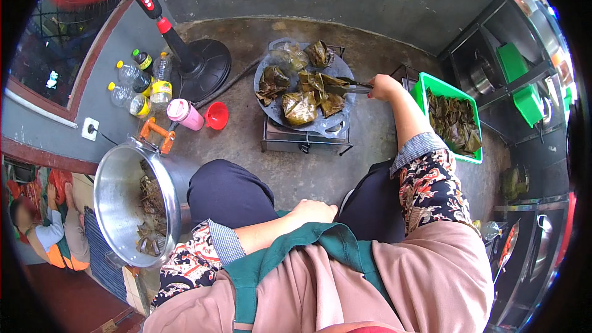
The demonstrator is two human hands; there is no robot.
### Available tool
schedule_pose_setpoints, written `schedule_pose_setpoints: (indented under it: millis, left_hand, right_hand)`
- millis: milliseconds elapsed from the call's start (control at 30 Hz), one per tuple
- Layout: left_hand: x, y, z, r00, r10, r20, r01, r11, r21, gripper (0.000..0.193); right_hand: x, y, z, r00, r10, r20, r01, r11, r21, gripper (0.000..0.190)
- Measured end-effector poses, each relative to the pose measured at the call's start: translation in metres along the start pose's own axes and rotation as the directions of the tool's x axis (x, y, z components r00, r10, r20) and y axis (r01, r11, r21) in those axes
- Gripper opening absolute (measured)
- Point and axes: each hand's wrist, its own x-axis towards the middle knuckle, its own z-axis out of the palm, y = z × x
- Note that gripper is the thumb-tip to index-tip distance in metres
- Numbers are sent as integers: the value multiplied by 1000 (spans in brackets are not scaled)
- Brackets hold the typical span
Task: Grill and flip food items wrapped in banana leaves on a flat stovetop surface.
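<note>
My right hand (385, 88) grips dark metal tongs (356, 86) over a round griddle (298, 124). The tongs' tips reach a leaf-wrapped parcel (334, 84) near the griddle's right side; whether they pinch it is hard to tell. Several more parcels in browned leaves lie about it, among them a large glossy one (299, 108) at the front and a folded one (274, 84) at the left. The griddle rests on a low gas stove (303, 144). My left hand (317, 212) lies across my lap between the knees, its fingers curled down and partly hidden.
Right of the stove, a green plastic basket (478, 141) holds leaf parcels. A large metal pot (118, 194) with parcels stands left. Bottles (162, 81), a pink tumbler (186, 115), a red funnel (216, 116) and a fan base (203, 69) stand back left. Another person (55, 236) sits far left.
</note>
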Motion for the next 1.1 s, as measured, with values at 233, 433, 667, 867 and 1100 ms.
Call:
schedule_pose_setpoints:
  millis: [233, 433, 667, 867, 1100]
  left_hand:
    - [1, 0, 3, 1000, 11, -18, -11, 1000, -1, 47]
    - [3, 4, -1, 1000, 10, 3, -10, 1000, -3, 48]
    - [4, 0, 1, 1000, 2, 16, -2, 1000, -2, 46]
    - [1, 3, -1, 999, 37, 4, -37, 999, 9, 46]
    - [4, -1, 3, 1000, 25, -8, -25, 1000, -8, 46]
  right_hand:
    - [-6, -36, -3, 952, 89, -292, -94, 996, -4, 41]
    - [-7, -38, -10, 944, 132, -301, -148, 988, -32, 36]
    - [-31, -19, -43, 980, 16, -200, 27, 977, 212, 55]
    - [-8, -46, -2, 996, -83, -39, 90, 961, 261, 44]
    - [10, -54, 3, 983, 13, -183, 59, 922, 382, 38]
